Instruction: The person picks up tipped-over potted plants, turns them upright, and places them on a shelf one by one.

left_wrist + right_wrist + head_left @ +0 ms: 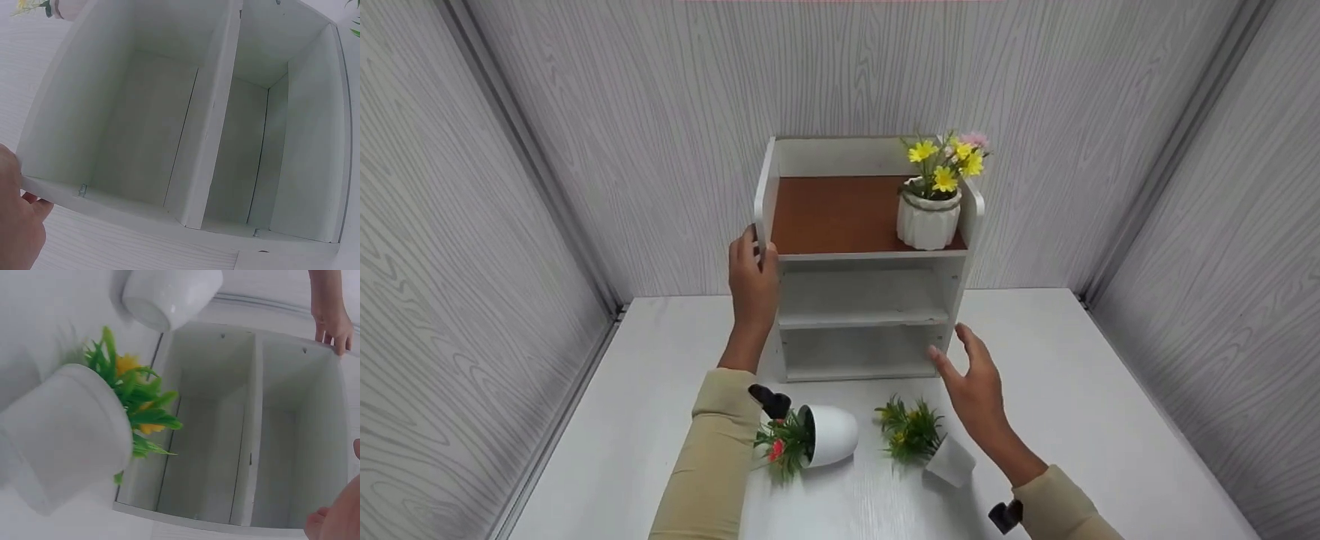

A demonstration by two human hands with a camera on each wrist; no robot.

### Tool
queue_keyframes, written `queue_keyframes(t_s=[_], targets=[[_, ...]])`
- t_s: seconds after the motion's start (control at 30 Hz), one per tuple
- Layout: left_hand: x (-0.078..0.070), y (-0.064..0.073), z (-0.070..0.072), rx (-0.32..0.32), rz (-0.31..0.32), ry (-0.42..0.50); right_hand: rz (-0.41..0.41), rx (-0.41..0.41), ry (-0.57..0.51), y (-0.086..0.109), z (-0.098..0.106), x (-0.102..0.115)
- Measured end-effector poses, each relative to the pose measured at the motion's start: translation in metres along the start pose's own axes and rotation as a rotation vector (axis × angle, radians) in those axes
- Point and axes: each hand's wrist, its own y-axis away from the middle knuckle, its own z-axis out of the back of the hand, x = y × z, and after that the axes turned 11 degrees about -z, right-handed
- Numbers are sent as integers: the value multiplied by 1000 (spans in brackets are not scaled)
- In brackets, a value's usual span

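Observation:
A small white shelf unit (864, 324) with a brown top board stands against the back wall. My left hand (753, 277) grips the front edge of its left side panel, near the top board; the same left hand (22, 219) shows at the panel in the left wrist view. Beside the unit's lower right side, my right hand (976, 386) is held out with thumb and fingers spread, holding nothing. On the top board's right end, a ribbed white pot (928, 221) of yellow and pink artificial flowers stands upright.
In front of the unit, a rounded white pot (834, 435) with red-flowered greenery lies on its side on the white table (667, 420). To its right lies a smaller white pot (951, 461) with a yellow-flowered plant (140, 405). Wood-grain walls enclose the back and both sides.

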Motion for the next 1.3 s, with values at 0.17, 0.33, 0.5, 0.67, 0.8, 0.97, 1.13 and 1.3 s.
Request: queue_keyframes(t_s=[0.17, 0.33, 0.5, 0.67, 0.8, 0.97, 1.13, 1.3], targets=[[1, 1, -1, 7, -10, -8, -56, 28, 34, 24, -2, -27], [1, 0, 0, 1, -14, -5, -166, 101, 112, 41, -6, -53], [0, -1, 0, 4, -9, 10, -253, 161, 175, 51, -8, -73], [2, 0, -1, -14, -14, 19, -308, 208, 215, 59, -9, -85], [2, -1, 0, -27, -8, 17, -321, 220, 247, 62, -10, -91], [1, -2, 0, -34, -3, 15, -347, 234, 292, 63, -11, -97], [-1, -1, 0, -36, 0, 30, -349, 248, 346, 64, -12, -100], [-1, -1, 0, -43, 6, 35, -345, 252, 385, 67, -13, -101]])
